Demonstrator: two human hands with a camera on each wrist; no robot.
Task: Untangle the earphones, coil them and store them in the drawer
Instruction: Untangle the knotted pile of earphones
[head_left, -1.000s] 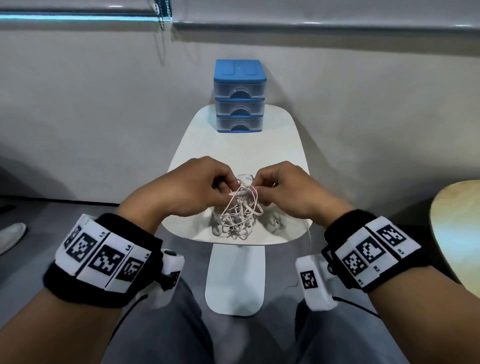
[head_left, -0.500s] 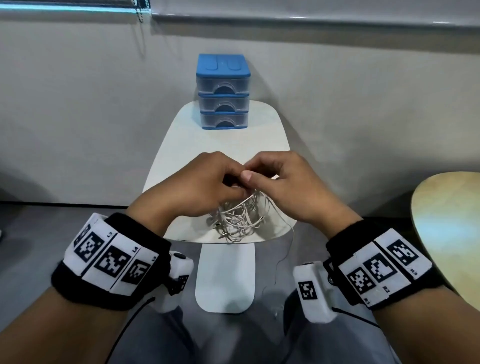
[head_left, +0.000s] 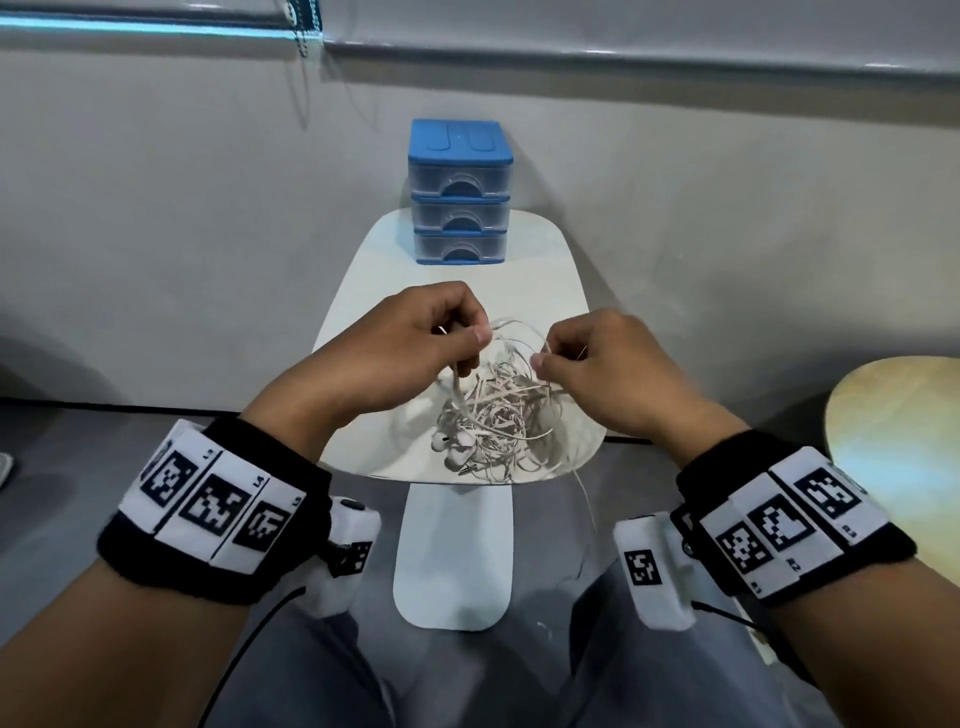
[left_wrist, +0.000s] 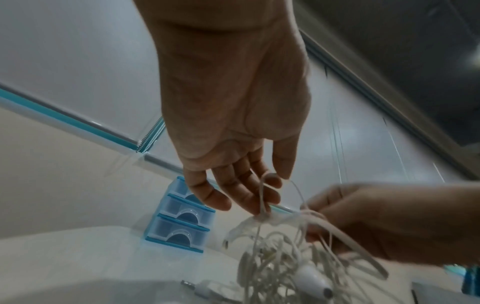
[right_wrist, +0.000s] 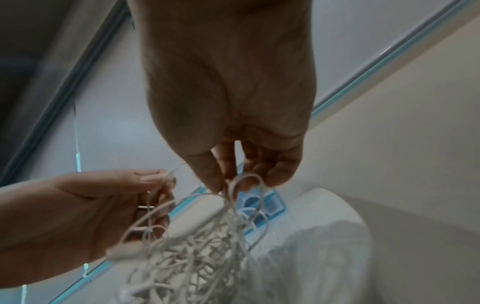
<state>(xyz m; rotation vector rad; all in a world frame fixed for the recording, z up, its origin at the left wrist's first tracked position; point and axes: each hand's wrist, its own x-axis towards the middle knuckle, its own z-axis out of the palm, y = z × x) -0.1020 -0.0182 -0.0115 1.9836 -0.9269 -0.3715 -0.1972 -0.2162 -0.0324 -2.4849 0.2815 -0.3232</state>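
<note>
both hands, left hand (head_left: 410, 343) and right hand (head_left: 597, 364), pinch loops of the earphones (head_left: 493, 415); pulling apart hard could tighten the knots.

Earphones (head_left: 493, 415): thin white cable in a tangle, smooth and rubbery-looking, with glossy white plastic earbuds and a small metal plug.
Surface (head_left: 457, 291): smooth white top with a soft sheen; its near edge mirrors the cables.
Drawer unit (head_left: 460, 192): opaque blue plastic lid and frame, slightly glossy, with clear see-through plastic drawers.
Wristbands (head_left: 218, 512): black knitted cloth, matt and soft-looking, carrying hard white plastic blocks printed with black square patterns.
Side table (head_left: 904, 441): pale wood-look top with a light sheen.
Wall (head_left: 156, 208): plain, matt, off-white.
</note>
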